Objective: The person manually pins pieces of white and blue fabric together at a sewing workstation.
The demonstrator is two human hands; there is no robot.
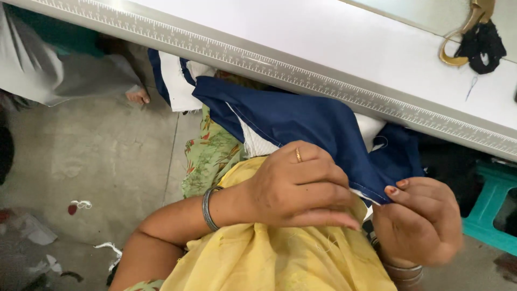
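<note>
Right hand (417, 221) pinches navy fabric (301, 121) edge; left hand (293, 188) lies curled, pressing it on lap. Risk: edge slips from the pinch if the table-edge ruler (334, 89) snags the cloth.

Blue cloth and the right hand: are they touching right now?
Touching. The head view shows the right hand pinching the blue cloth edge between thumb and fingertips, while the left hand rests on it too.

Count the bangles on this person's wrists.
At least 3: one grey bangle on the left wrist, and two or so stacked bangles on the right wrist, at the frame's bottom edge, where more may be hidden.
</note>
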